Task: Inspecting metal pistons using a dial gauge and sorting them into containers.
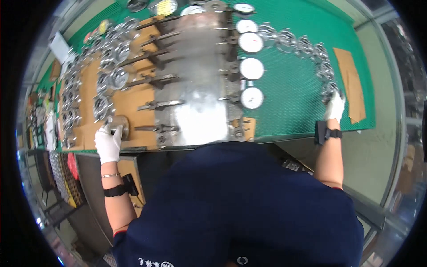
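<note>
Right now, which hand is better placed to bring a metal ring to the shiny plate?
Likely the left hand: it grasps a metal ring nearer the shiny plate; the right hand is farther, across green matting.

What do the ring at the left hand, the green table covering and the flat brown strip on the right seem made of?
The ring: probably metal with a smooth, silvery finish, judging by its sheen; which metal stays open. The green covering: likely rubber or plastic, with a fine, repeating surface texture. The flat brown strip: looks like cardboard, given its plain, matte tan face.
</note>
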`<action>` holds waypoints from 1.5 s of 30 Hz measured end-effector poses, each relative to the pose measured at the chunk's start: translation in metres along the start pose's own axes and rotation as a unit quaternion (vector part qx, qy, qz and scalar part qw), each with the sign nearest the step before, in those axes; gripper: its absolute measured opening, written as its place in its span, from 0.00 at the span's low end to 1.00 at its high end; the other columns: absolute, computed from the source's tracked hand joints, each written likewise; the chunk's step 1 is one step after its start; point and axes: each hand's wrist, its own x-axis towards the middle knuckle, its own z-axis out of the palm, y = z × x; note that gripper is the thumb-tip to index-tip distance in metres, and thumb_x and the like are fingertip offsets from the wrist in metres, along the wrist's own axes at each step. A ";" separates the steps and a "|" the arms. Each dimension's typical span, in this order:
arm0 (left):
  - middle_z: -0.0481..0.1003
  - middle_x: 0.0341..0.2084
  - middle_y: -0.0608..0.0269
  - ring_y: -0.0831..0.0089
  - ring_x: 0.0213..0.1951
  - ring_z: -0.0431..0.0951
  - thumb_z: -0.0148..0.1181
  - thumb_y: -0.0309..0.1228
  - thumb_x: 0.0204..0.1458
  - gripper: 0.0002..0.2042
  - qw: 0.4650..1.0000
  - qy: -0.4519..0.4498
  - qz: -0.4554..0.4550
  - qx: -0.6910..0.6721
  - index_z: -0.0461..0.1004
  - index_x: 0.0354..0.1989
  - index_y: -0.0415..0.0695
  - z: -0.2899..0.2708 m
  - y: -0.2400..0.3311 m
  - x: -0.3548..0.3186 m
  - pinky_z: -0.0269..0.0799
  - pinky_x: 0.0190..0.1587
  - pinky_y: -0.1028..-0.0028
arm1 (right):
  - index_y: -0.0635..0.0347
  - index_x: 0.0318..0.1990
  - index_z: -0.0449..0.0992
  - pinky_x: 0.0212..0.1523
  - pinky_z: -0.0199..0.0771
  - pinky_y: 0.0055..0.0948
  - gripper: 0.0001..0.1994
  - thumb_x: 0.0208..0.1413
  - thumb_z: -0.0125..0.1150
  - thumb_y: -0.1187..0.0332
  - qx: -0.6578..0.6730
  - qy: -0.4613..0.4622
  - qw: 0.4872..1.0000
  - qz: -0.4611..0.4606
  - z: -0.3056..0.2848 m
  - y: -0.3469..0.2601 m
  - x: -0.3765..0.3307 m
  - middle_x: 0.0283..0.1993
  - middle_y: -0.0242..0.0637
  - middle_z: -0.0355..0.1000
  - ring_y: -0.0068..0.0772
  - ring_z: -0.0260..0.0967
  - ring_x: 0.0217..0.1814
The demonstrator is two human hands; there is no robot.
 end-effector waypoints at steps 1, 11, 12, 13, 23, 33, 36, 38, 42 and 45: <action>0.79 0.29 0.51 0.57 0.28 0.79 0.65 0.43 0.54 0.18 0.996 -0.003 -0.043 -0.076 0.80 0.40 0.38 -0.006 -0.005 0.001 0.76 0.37 0.64 | 0.62 0.68 0.59 0.24 0.71 0.23 0.26 0.65 0.54 0.65 0.011 -0.068 0.997 -0.034 0.011 -0.015 -0.019 0.37 0.35 0.73 0.22 0.67 0.23; 0.78 0.36 0.53 0.53 0.40 0.79 0.61 0.09 0.34 0.25 0.855 0.056 0.328 -0.397 0.75 0.46 0.39 -0.062 0.072 -0.037 0.76 0.44 0.64 | 0.64 0.72 0.52 0.62 0.68 0.39 0.53 0.40 0.78 0.60 -0.074 -0.691 0.673 -0.253 0.140 -0.149 -0.272 0.62 0.56 0.66 0.50 0.68 0.60; 0.78 0.36 0.54 0.56 0.39 0.79 0.61 0.12 0.39 0.21 0.827 0.075 0.397 -0.390 0.75 0.45 0.39 -0.074 0.094 -0.033 0.75 0.44 0.66 | 0.60 0.74 0.46 0.66 0.63 0.35 0.56 0.38 0.78 0.66 0.002 -0.638 0.686 -0.350 0.145 -0.131 -0.284 0.67 0.49 0.62 0.43 0.62 0.69; 0.78 0.35 0.54 0.56 0.39 0.79 0.60 0.18 0.45 0.17 0.843 -0.064 0.432 -0.315 0.75 0.46 0.39 -0.076 0.095 -0.023 0.75 0.44 0.67 | 0.61 0.74 0.46 0.68 0.61 0.38 0.58 0.36 0.80 0.64 0.036 -0.625 0.701 -0.341 0.145 -0.124 -0.287 0.70 0.50 0.56 0.48 0.59 0.71; 0.67 0.55 0.46 0.47 0.55 0.69 0.75 0.39 0.39 0.43 0.870 -0.030 0.415 -0.265 0.60 0.67 0.43 -0.044 0.161 -0.018 0.68 0.57 0.58 | 0.56 0.71 0.54 0.42 0.80 0.44 0.48 0.42 0.72 0.56 -0.308 -0.520 0.674 -0.425 0.146 -0.127 -0.284 0.56 0.51 0.67 0.58 0.76 0.44; 0.66 0.56 0.46 0.47 0.57 0.68 0.76 0.38 0.39 0.47 0.829 -0.016 0.422 -0.366 0.57 0.69 0.45 -0.017 0.190 0.005 0.69 0.57 0.58 | 0.71 0.72 0.48 0.41 0.77 0.33 0.44 0.52 0.64 0.59 -0.165 -0.593 0.783 0.092 0.112 -0.083 -0.279 0.38 0.50 0.76 0.41 0.78 0.37; 0.65 0.57 0.45 0.46 0.57 0.69 0.78 0.34 0.36 0.48 0.839 -0.040 0.394 -0.374 0.57 0.69 0.47 -0.019 0.195 0.007 0.70 0.57 0.58 | 0.70 0.73 0.46 0.40 0.76 0.30 0.45 0.53 0.64 0.61 -0.124 -0.587 0.785 0.155 0.114 -0.088 -0.281 0.37 0.47 0.76 0.35 0.76 0.36; 0.64 0.58 0.44 0.47 0.57 0.70 0.79 0.33 0.34 0.49 0.843 -0.042 0.381 -0.377 0.57 0.69 0.47 -0.017 0.197 0.007 0.71 0.57 0.59 | 0.70 0.73 0.46 0.41 0.76 0.29 0.45 0.53 0.63 0.61 -0.124 -0.585 0.784 0.168 0.114 -0.085 -0.279 0.37 0.46 0.76 0.35 0.76 0.38; 0.64 0.58 0.44 0.47 0.57 0.70 0.79 0.33 0.34 0.49 0.840 -0.037 0.382 -0.384 0.58 0.69 0.47 -0.018 0.198 0.007 0.71 0.57 0.59 | 0.70 0.73 0.46 0.44 0.75 0.27 0.44 0.53 0.63 0.61 -0.143 -0.581 0.796 0.089 0.114 -0.079 -0.279 0.37 0.45 0.76 0.35 0.76 0.41; 0.64 0.59 0.44 0.46 0.57 0.70 0.78 0.33 0.35 0.48 0.844 -0.039 0.377 -0.380 0.58 0.69 0.46 -0.019 0.198 0.006 0.70 0.57 0.59 | 0.70 0.73 0.46 0.43 0.75 0.27 0.45 0.53 0.63 0.61 -0.148 -0.579 0.798 0.078 0.114 -0.076 -0.278 0.37 0.44 0.76 0.33 0.74 0.41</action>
